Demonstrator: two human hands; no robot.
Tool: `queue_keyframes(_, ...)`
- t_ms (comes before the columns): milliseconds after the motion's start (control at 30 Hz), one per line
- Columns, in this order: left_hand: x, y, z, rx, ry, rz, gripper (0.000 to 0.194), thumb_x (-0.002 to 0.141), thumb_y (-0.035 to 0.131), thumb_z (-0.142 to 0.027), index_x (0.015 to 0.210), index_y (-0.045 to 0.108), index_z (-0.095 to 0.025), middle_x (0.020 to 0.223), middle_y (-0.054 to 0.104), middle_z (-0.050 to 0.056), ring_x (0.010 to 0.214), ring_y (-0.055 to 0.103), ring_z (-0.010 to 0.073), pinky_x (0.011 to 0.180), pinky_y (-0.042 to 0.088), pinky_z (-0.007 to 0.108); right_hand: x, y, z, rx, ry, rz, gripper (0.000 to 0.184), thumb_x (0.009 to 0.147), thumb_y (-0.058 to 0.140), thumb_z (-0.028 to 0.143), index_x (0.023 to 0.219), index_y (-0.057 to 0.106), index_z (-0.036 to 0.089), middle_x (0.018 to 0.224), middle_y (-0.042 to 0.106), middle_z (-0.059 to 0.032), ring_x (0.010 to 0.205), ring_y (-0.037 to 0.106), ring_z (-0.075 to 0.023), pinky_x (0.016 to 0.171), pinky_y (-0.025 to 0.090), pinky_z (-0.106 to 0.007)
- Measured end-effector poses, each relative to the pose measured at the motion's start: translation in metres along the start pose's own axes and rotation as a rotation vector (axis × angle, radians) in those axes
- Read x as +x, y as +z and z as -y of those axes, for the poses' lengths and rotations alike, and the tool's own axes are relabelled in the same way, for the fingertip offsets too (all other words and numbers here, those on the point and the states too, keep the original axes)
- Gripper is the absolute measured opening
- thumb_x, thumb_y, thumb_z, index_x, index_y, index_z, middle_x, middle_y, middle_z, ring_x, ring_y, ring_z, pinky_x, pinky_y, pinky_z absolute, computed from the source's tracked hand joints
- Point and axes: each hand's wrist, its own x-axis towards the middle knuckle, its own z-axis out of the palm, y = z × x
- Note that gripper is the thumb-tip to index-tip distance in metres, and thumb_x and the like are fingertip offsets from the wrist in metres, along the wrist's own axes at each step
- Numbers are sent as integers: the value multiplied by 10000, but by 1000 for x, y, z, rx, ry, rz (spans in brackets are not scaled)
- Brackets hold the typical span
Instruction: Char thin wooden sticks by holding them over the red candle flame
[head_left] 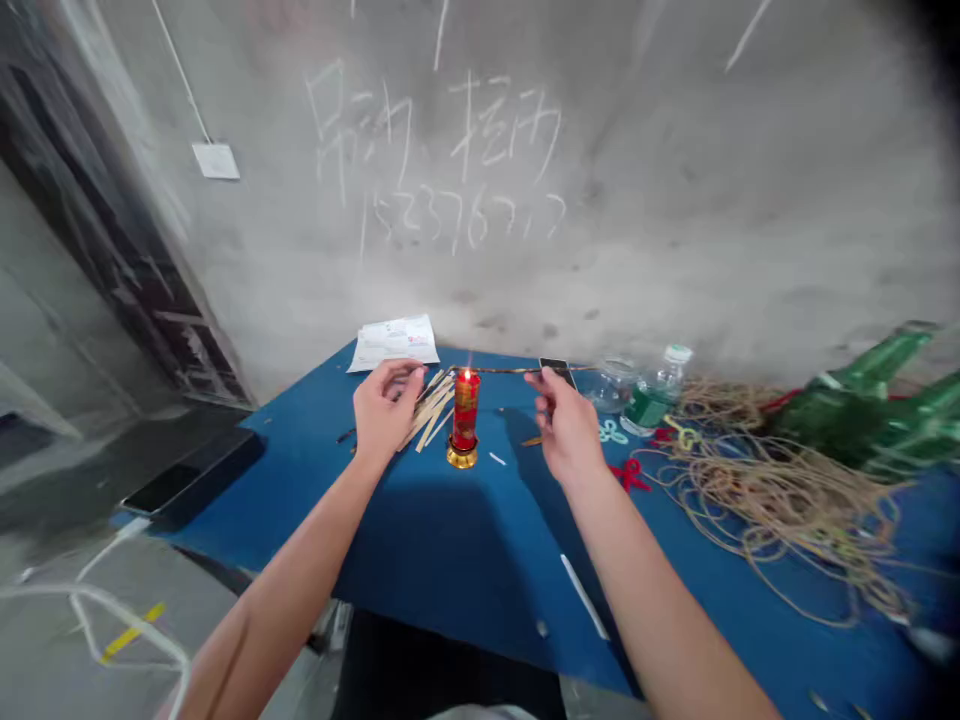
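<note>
Bare forearms (pixel 300 560) reach from the bottom edge over a blue surface (pixel 442 550). From my end I see the right grip (pixel 566 415) pinched on a thin, darkened stick (pixel 510 371) lying level across the flame (pixel 467 374) of a red candle (pixel 466 410); touching or just behind it, I can't tell. My left grip (pixel 386 405) hovers near the candle, thumb and fingers close; whether they clamp anything, I can't tell. I'd judge the scorching partway: dark and lighter patches alternate along this stick. Pale sticks (pixel 429 415) lie piled beside the candle, seemingly unscorched, so I'd count those as untreated.
</note>
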Motion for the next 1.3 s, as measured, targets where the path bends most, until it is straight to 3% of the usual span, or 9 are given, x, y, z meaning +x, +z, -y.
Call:
queue_keyframes(333, 2, -4, -3, -46, 39, 50, 215, 939, 706, -412, 1023, 761, -222, 1025, 787, 70, 964, 741, 223, 894, 577, 359, -5, 13, -3, -39, -118, 121, 333, 717, 865, 492, 848, 767, 203, 921, 783, -37, 537, 402, -60, 415, 213, -216)
queue_keyframes(467, 4, -7, -4, -22, 64, 88, 206, 933, 723, -397, 1046, 765, -230, 1023, 793, 59, 922, 724, 207, 852, 557, 342, -6, 22, -4, -72, -142, 150, 380, 702, 874, 529, 847, 748, 201, 866, 769, -27, 508, 355, -61, 427, 204, -243)
queue_keyframes(633, 5, -10, -5, 110, 144, 25, 186, 924, 731, -391, 1035, 776, -249, 1008, 780, 42, 846, 683, 187, 810, 536, 341, -9, 31, -3, -119, -137, 178, 387, 710, 865, 527, 859, 745, 191, 877, 775, -36, 505, 326, -64, 451, 217, -260)
queue_keyframes(800, 6, -13, -4, 163, 206, 15, 155, 948, 702, -364, 1031, 766, -250, 1056, 773, 45, 858, 680, 183, 799, 531, 344, -7, 41, -6, -94, -134, 188, 337, 717, 865, 470, 856, 742, 190, 907, 768, -46, 557, 401, -84, 475, 228, -268)
queue_keyframes(867, 7, -14, -3, 169, 217, 8, 138, 952, 700, -351, 1016, 764, -246, 1054, 771, 43, 863, 679, 179, 800, 529, 341, -6, 44, -10, -92, -130, 181, 336, 712, 866, 473, 850, 736, 195, 886, 745, -32, 569, 412, -88, 480, 223, -274)
queue_keyframes(1100, 6, -16, -1, 204, 227, -11, 136, 956, 698, -337, 1039, 761, -250, 1049, 764, 43, 850, 673, 175, 804, 531, 338, -6, 42, -20, -53, -85, 168, 386, 689, 883, 515, 746, 661, 205, 658, 508, 67, 508, 250, -69, 467, 140, -292)
queue_keyframes(1300, 6, -17, -3, 205, 240, -20, 119, 961, 689, -328, 1015, 762, -251, 1030, 761, 41, 837, 668, 174, 793, 527, 341, -8, 43, -22, -16, -69, 184, 356, 718, 877, 482, 738, 658, 203, 664, 477, 61, 534, 254, -77, 473, 134, -285)
